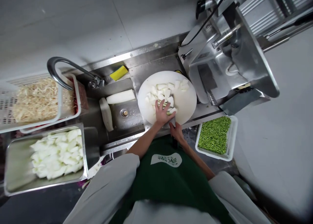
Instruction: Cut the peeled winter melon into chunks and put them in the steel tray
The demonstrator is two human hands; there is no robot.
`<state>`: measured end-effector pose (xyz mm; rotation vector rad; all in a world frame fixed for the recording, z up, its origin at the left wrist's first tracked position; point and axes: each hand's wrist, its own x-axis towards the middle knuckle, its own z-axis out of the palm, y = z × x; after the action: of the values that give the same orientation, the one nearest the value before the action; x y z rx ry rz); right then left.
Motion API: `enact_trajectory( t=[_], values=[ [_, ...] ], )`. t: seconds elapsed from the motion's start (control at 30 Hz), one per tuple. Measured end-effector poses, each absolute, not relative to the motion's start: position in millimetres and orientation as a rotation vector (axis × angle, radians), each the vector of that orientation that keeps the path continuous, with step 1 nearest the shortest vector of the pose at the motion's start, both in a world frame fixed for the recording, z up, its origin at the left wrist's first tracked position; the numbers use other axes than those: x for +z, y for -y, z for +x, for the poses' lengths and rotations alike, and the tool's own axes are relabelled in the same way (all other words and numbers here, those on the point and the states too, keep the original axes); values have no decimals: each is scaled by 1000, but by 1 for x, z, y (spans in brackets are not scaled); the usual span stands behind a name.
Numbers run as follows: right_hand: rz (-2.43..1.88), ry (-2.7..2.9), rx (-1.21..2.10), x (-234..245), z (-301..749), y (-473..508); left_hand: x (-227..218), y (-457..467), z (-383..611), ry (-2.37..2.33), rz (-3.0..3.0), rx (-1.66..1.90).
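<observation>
On the round white cutting board (188,100) lie white vegetable chunks (161,90), some with pale green edges. My left hand (162,114) spans several of these pieces near the board's front edge, its fingers spread over them and the thumb out to the right. Close beside it, my right hand (177,132) is closed around the dark handle of a kitchen knife (173,120). The blade lies just right of my left hand, partly hidden under the thumb. Left of the board, two long peeled white vegetable pieces (121,96) rest in the sink (119,121).
A curved faucet (73,65) arches over the sink's left side, near a yellow sponge (119,73). Bean sprouts fill a white basket (58,103); cut white pieces lie in a metal pan (19,165). At right are a cleaver (206,78), a metal machine (256,54) and a basket of chopped greens (232,136).
</observation>
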<state>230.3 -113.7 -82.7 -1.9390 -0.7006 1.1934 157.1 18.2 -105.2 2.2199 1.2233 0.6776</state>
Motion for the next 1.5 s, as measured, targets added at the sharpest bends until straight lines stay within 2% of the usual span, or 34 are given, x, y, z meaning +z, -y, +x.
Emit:
enact_trajectory(
  t=[0.23, 0.4, 0.53, 0.67, 0.87, 1.03, 1.17, 1.3, 1.4, 1.5],
  values=[
    [-1939, 649, 1134, -82, 234, 127, -95, -15, 167, -1126, 2361, 763],
    [-1974, 756, 957, -68, 230, 133, -70, -14, 163, -1059, 2350, 776],
    [-1952, 815, 1005, -47, 202, 122, -45, -23, 126, -1120, 2278, 819],
    [-1836, 996, 1043, -23, 139, 98, -13, -34, 39, -1308, 2241, 907],
    [-1512, 1517, 1270, 10, -14, 52, 27, -18, -164, -1956, 2118, 1178],
    [-1268, 1917, 1541, 30, -146, 33, 15, 20, -312, -2484, 1754, 1218],
    [-1195, 2145, 1624, 38, -202, 29, -13, 33, -402, -2718, 1228, 1176],
    [-1279, 1967, 1640, 34, -177, 30, -27, 46, -451, -2760, 998, 1115],
    [-1308, 1705, 1685, 27, -110, 37, -25, 51, -446, -2710, 1147, 1391],
    [-1440, 1443, 1572, 22, -20, 51, -23, 38, -401, -2488, 1407, 1678]
  ],
)
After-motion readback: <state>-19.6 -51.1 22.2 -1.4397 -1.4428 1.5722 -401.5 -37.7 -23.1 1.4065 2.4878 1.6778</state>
